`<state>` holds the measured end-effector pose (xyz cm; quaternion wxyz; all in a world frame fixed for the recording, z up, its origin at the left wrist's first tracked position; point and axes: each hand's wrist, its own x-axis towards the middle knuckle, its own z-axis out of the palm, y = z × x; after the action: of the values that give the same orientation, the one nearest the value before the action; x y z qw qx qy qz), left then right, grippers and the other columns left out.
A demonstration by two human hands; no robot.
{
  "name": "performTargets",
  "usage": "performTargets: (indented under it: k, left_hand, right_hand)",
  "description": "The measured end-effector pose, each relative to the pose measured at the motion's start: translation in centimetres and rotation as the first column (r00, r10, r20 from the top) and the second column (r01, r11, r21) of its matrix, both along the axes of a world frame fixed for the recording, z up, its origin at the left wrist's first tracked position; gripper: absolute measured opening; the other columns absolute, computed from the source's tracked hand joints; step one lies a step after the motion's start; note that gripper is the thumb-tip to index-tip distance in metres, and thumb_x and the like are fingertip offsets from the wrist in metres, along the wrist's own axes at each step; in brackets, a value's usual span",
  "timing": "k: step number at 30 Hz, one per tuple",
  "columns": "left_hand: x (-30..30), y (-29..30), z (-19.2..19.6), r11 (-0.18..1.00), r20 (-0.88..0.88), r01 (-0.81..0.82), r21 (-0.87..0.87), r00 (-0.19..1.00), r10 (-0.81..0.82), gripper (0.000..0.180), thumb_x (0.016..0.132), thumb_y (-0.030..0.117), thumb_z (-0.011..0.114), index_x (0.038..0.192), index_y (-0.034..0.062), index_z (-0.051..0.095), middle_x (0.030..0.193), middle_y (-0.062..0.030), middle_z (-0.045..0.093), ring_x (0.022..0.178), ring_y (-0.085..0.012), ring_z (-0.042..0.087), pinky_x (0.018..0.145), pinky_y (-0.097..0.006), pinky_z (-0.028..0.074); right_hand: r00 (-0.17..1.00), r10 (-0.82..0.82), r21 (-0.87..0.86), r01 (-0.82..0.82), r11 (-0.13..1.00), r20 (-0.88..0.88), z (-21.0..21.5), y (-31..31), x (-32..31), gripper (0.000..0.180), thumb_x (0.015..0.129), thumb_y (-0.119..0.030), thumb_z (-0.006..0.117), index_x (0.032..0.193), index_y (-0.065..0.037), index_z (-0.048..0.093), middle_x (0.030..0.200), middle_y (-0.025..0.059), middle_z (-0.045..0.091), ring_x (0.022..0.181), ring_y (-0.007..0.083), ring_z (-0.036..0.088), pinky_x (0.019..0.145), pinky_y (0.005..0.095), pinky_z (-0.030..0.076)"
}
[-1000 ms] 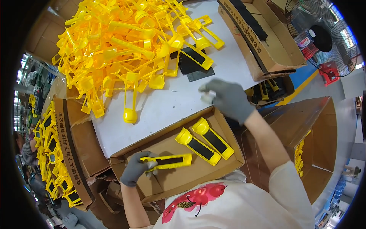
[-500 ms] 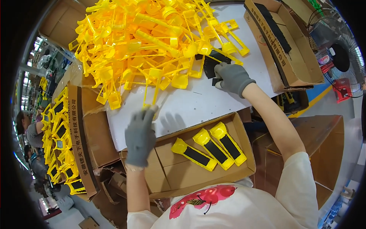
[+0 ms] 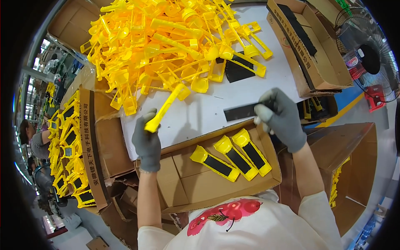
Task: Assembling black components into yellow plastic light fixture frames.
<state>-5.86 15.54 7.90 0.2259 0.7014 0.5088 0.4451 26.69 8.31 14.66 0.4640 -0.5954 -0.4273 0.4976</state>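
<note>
we are gripping with our left hand (image 3: 147, 141), wrist (image 3: 149, 168) below its curled fingers (image 3: 151, 113); our right hand (image 3: 284, 123) is pinching, its forearm (image 3: 308, 171) slanting below the fingers.

To the left of the left hand (image 3: 148, 141), a column of dark Chinese characters is printed along the wall of a brown carton (image 3: 88, 143). Beyond the right hand (image 3: 281, 118), up and slightly right, similar characters run down the side of another carton (image 3: 288, 46). Farther right of that hand, a red-and-white label (image 3: 353, 62) bears lettering too small to read surely.
</note>
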Motion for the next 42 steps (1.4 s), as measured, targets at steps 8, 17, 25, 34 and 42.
performTargets:
  k: [8, 17, 25, 34, 42]
  left_hand:
    - [3.9, -8.9, 3.3, 0.646, 0.675, 0.400, -0.650, 0.694, 0.250, 0.041, 0.088, 0.018, 0.062, 0.122, -0.0055, 0.055, 0.104, -0.0160, 0.066, 0.079, -0.0198, 0.066, 0.062, -0.023, 0.052]
    - [4.8, -10.8, 2.9, 0.485, 0.673, 0.520, -0.703, 0.708, 0.214, 0.034, 0.089, 0.010, 0.059, 0.118, -0.0065, 0.060, 0.100, -0.0167, 0.067, 0.082, -0.0197, 0.068, 0.069, -0.027, 0.058]
    - [5.8, -10.8, 3.8, 0.462, 0.646, 0.513, -0.723, 0.739, 0.190, 0.031, 0.088, 0.006, 0.058, 0.116, -0.0069, 0.061, 0.097, -0.0163, 0.067, 0.079, -0.0203, 0.069, 0.067, -0.027, 0.058]
    - [5.9, -11.0, 3.2, 0.482, 0.626, 0.488, -0.728, 0.760, 0.175, 0.030, 0.086, 0.005, 0.061, 0.112, -0.0080, 0.063, 0.093, -0.0170, 0.068, 0.071, -0.0222, 0.070, 0.059, -0.026, 0.055]
    - [5.3, -11.1, 1.8, 0.434, 0.610, 0.503, -0.748, 0.778, 0.150, 0.031, 0.084, 0.005, 0.062, 0.112, -0.0086, 0.062, 0.089, -0.0183, 0.069, 0.068, -0.0230, 0.069, 0.055, -0.026, 0.054]
  right_hand:
    - [0.992, 0.126, -0.081, -0.125, 0.989, 0.002, 0.2, -4.9, -3.6, 0.021, 0.088, -0.010, 0.063, 0.107, -0.001, 0.061, 0.079, 0.0074, 0.069, 0.062, 0.0070, 0.063, 0.059, 0.0217, 0.051]
    - [0.936, 0.208, -0.046, -0.203, 0.978, 0.283, -1.6, -6.1, -4.6, 0.021, 0.086, -0.017, 0.069, 0.102, -0.004, 0.062, 0.081, 0.0140, 0.068, 0.067, 0.0236, 0.068, 0.060, 0.0292, 0.052]
    - [0.857, 0.146, 0.084, -0.214, 0.973, 0.494, -2.3, -6.4, -5.3, 0.019, 0.087, -0.019, 0.068, 0.097, -0.005, 0.061, 0.072, 0.0131, 0.066, 0.060, 0.0249, 0.065, 0.055, 0.0308, 0.050]
    - [0.681, -0.166, 0.364, -0.157, 0.918, 0.714, -2.8, -5.6, -3.1, 0.059, 0.068, -0.037, 0.084, 0.109, -0.005, 0.057, 0.076, 0.0094, 0.062, 0.060, 0.0220, 0.063, 0.055, 0.0294, 0.051]
    - [0.841, 0.270, -0.073, -0.268, 0.961, 0.469, -5.2, -6.6, -3.4, 0.026, 0.082, -0.024, 0.076, 0.098, -0.005, 0.066, 0.076, 0.0113, 0.068, 0.059, 0.0173, 0.065, 0.056, 0.0287, 0.051]
